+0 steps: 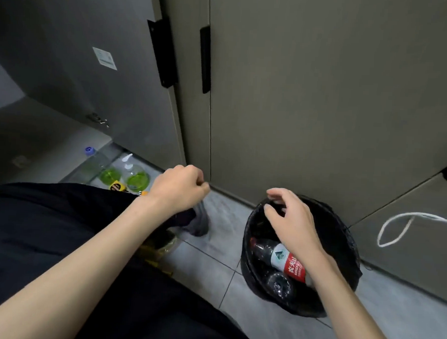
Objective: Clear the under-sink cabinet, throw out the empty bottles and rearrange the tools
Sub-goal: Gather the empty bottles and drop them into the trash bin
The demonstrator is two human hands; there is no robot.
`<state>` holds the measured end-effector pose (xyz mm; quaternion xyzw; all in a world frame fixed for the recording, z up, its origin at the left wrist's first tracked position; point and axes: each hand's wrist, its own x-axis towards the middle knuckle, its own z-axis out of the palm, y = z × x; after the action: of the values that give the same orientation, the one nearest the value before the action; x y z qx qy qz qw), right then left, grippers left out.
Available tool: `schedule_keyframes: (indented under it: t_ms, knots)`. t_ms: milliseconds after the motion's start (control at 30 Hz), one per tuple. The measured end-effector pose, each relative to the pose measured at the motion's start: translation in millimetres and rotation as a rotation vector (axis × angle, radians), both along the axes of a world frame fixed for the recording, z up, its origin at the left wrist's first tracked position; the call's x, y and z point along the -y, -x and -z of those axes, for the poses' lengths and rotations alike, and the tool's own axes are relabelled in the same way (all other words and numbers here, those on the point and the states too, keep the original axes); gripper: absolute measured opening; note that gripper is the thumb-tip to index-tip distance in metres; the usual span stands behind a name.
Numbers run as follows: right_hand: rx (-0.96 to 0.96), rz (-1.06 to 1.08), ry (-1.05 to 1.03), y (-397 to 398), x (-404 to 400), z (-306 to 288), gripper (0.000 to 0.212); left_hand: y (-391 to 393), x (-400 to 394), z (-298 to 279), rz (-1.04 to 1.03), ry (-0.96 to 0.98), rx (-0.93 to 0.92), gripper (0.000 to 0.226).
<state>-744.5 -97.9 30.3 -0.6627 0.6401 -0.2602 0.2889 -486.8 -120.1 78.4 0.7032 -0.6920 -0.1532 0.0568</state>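
grey tiled floor (208,266): black-lined bin (342,241), two green-liquid bottles (137,178), yellow tape measure (118,185) beside them.

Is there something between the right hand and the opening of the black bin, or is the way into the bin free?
Nothing visible blocks it. The right hand hovers directly over the open mouth of the black bin, holding nothing. Inside the bin lies an empty bottle with a red label, below the hand, leaving the far part of the opening free.
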Motion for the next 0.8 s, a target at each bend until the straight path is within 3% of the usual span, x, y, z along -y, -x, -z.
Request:
schedule_keyframes:
  t_ms: [100,300,433,533,633,800]
  knots:
    - [0.051,-0.183,-0.004,-64,26,-22,0.019,-48,1,-28,-0.058,0.06,0.106,0.023]
    - [0.052,-0.531,0.048,-232,70,-75,0.017,-165,-8,-83,-0.315,0.182,0.288,0.03]
    - [-0.062,-0.735,0.023,-353,89,-100,0.01,-241,-25,-90,-0.481,0.178,0.294,0.029]
    - [-0.228,-0.873,0.006,-436,96,-108,0.01,-300,-48,-68,-0.612,0.085,0.248,0.034]
    - [-0.386,-0.99,-0.001,-510,94,-110,0.023,-352,-79,-30,-0.728,-0.062,0.18,0.035]
    - [-0.546,-1.141,-0.012,-592,69,-90,0.021,-403,-134,43,-0.906,-0.258,0.013,0.036]
